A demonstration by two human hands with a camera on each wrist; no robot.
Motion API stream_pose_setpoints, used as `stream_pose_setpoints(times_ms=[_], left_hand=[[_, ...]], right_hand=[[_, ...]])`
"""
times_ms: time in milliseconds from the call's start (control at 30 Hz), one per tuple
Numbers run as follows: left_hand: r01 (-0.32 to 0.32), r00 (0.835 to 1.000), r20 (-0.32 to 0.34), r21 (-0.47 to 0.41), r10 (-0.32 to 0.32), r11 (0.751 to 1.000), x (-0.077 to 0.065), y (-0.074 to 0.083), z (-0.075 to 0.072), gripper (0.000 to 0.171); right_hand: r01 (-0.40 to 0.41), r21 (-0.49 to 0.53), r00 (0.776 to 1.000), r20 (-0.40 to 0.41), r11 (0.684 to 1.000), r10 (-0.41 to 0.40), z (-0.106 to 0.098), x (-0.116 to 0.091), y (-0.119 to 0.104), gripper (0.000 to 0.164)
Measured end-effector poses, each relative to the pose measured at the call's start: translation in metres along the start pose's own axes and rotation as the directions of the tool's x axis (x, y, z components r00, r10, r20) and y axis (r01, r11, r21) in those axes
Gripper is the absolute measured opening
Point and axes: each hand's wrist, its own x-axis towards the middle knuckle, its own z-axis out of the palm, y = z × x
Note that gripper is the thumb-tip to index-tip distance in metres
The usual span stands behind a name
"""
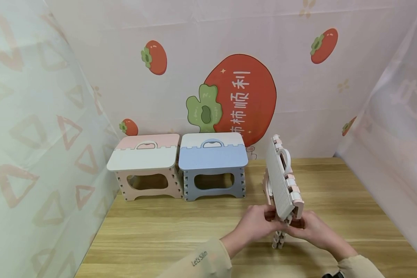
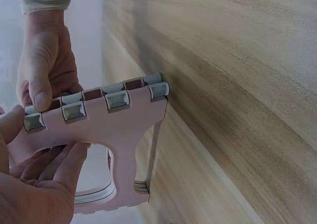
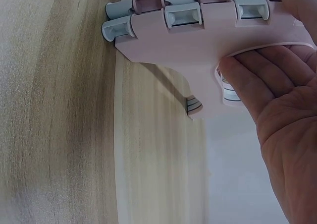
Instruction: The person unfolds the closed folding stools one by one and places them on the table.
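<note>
A pink and white folding stool (image 1: 277, 181) stands on edge at the right, its top halves folded down into a narrow wedge. My left hand (image 1: 253, 224) grips its near end from the left. In the left wrist view, that hand's fingers reach into the oval opening of the pink leg panel (image 2: 125, 130). From the right, my right hand (image 1: 314, 230) holds the same end. The right wrist view shows the right hand's fingers in the opening of its pink panel (image 3: 163, 48), thumb over the hinged edge. The stool's far side is partly hidden.
Two unfolded stools stand side by side at the back left, a pink and white one (image 1: 142, 159) and a blue and white one (image 1: 212, 157). All are on a wooden table (image 1: 180, 227). A printed cloth (image 1: 118, 92) encloses the back and sides.
</note>
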Motion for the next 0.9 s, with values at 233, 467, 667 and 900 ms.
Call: stream_pose_setpoints(times_ms=[233,467,667,900], left_hand=[[-0.006,1.0,0.013,0.049,0.005,0.999,0.0008,0.001,-0.0012,0.034],[-0.067,0.997,0.032,0.096,0.064,0.993,0.0009,0.0006,-0.0034,0.025],[-0.102,0.995,0.033,0.185,0.097,0.977,0.0025,-0.001,-0.0032,0.025],[-0.139,0.99,0.03,0.236,0.135,0.962,0.0044,-0.0028,-0.0017,0.022]], right_hand=[[-0.013,0.001,1.0,0.003,1.0,0.013,0.0006,-0.0001,-0.0012,0.031],[-0.006,0.015,1.0,0.013,1.0,0.006,0.0007,0.0005,-0.0027,0.033],[0.001,0.045,1.0,0.013,0.999,-0.002,0.0015,0.0008,-0.0006,0.032],[0.015,0.013,1.0,-0.003,1.0,-0.014,-0.0001,-0.0017,0.0021,0.032]])
